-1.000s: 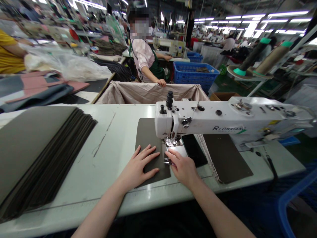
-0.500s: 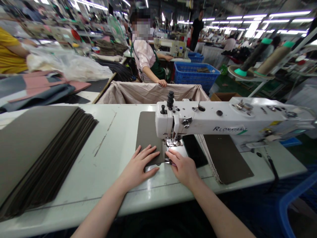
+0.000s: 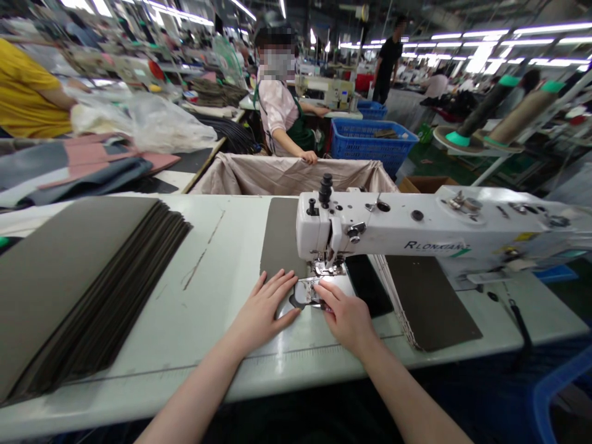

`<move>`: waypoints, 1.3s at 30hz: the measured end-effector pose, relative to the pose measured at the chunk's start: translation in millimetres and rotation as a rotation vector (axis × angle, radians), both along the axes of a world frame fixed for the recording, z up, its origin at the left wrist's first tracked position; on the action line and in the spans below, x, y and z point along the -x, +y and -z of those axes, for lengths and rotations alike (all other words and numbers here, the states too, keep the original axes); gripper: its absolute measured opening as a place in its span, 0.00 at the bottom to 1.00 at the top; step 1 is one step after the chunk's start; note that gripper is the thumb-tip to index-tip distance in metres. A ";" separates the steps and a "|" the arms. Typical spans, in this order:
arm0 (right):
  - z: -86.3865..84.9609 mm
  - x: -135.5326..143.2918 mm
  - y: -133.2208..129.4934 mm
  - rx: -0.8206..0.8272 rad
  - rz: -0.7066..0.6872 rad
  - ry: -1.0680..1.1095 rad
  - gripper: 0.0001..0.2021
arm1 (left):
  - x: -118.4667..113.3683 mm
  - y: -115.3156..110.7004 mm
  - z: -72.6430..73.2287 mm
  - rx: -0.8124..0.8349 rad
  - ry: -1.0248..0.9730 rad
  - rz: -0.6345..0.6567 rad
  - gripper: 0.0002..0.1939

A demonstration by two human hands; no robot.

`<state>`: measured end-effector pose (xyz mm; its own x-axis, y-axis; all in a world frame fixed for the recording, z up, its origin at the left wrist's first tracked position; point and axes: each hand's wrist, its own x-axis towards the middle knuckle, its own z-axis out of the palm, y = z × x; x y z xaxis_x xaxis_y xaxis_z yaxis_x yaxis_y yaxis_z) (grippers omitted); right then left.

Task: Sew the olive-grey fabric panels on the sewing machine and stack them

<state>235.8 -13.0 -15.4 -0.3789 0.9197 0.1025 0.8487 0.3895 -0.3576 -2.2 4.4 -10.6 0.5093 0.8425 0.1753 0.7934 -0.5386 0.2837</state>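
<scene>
A grey-brown fabric panel (image 3: 281,237) lies under the head of a white sewing machine (image 3: 370,225), its right edge at the presser foot (image 3: 326,267). My left hand (image 3: 263,311) rests flat and open, fingertips at the panel's near edge. Just right of it is the bare metal plate (image 3: 303,290) in front of the needle. My right hand (image 3: 346,314) is closed over the plate's right side, fingers bent down. A small metallic, partly reddish thing shows beneath those fingers, mostly hidden. Beside that hand lies a dark, glossy flat object (image 3: 367,287).
A thick stack of similar panels (image 3: 92,265) fills the table's left side. More panels (image 3: 430,302) lie right of the needle. Behind the table stands a cloth-lined bin (image 3: 259,172), with a co-worker's hand (image 3: 309,156) on its rim. A blue basket (image 3: 370,139) is beyond.
The panel has slid away from me under the machine head, uncovering the metal plate. Both hands stay in nearly the same place; the view has shifted slightly.
</scene>
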 end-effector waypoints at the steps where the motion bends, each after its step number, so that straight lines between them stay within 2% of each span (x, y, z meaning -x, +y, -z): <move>1: 0.2 0.0 0.0 0.000 0.000 -0.001 0.28 | -0.3 -0.1 0.5 -0.001 0.007 -0.005 0.33; 10: -1.4 1.9 0.7 0.030 0.009 0.000 0.28 | -1.7 1.1 3.1 0.010 0.012 -0.018 0.35; 14: -1.1 3.1 -1.7 0.015 0.006 0.031 0.31 | 1.2 -1.5 2.3 -0.031 0.028 -0.011 0.35; 17: 7.0 4.3 0.9 -0.013 -0.006 0.059 0.35 | 7.0 -0.4 6.7 -0.064 0.065 0.007 0.37; 22: 26.9 6.1 14.6 -0.041 -0.059 -0.019 0.37 | 16.2 11.8 23.0 -0.136 0.103 0.040 0.41; 26: 33.6 6.2 17.7 -0.088 -0.047 0.000 0.37 | 17.5 16.4 32.8 -0.199 0.106 0.043 0.42; 29: 27.5 6.0 14.2 -0.084 -0.045 0.050 0.36 | 15.5 14.3 29.4 -0.199 0.106 0.025 0.40; 35: -2.9 2.8 -1.6 -0.031 0.003 0.068 0.30 | 0.3 14.6 -0.8 -0.084 0.088 0.032 0.37; 39: -6.7 1.1 -1.0 0.024 0.014 0.029 0.27 | -7.8 26.3 2.7 -0.034 0.052 0.079 0.35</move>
<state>234.8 -14.0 -8.6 -0.3634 0.9271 0.0916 0.8430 0.3691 -0.3914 5.5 30.7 -13.3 0.5833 0.7932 0.1748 0.7609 -0.6090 0.2241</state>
